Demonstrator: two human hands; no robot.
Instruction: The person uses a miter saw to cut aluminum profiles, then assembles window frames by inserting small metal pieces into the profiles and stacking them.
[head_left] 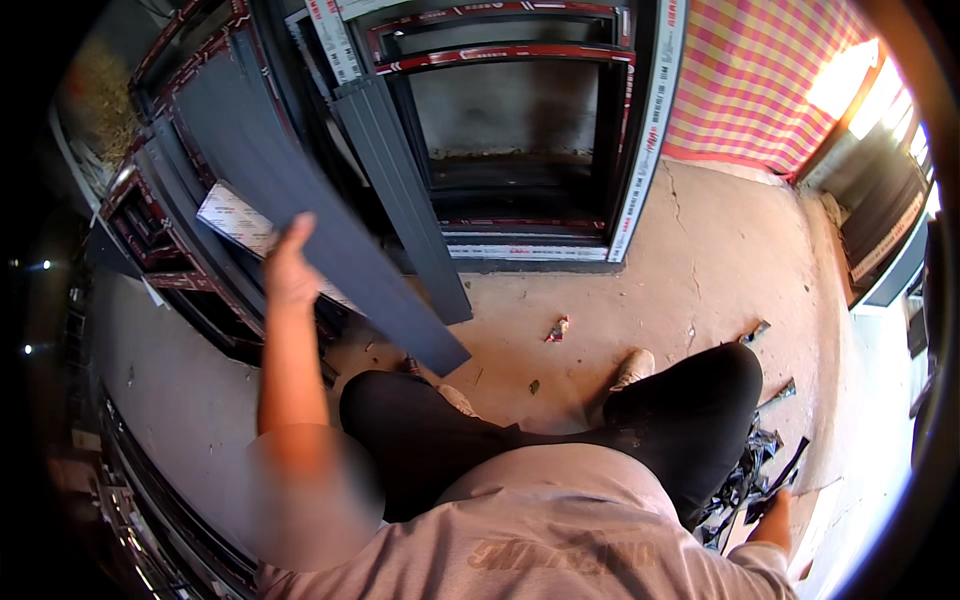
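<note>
A long, flat dark grey panel (pixel 330 230) leans diagonally, its lower end coming down in front of my knees. My left hand (pixel 290 270) is closed on the panel's left edge, about midway along it. Beside that hand, a strip with white printed film (pixel 237 218) lies partly behind the panel. Low on the right, my right hand (pixel 772 522) is at a heap of crumpled black plastic strips (pixel 740 490). Its fingers look closed at the end of a dark strip, but what they hold is unclear.
Dark window frames with white film (pixel 645 150) stand ahead, beside a ribbed grey profile (pixel 400 190). More frames with dark red film (pixel 190 280) lean at left. A checked pink cloth (pixel 760 85) hangs at far right. A small wrapper (pixel 557 329) lies on the cracked floor.
</note>
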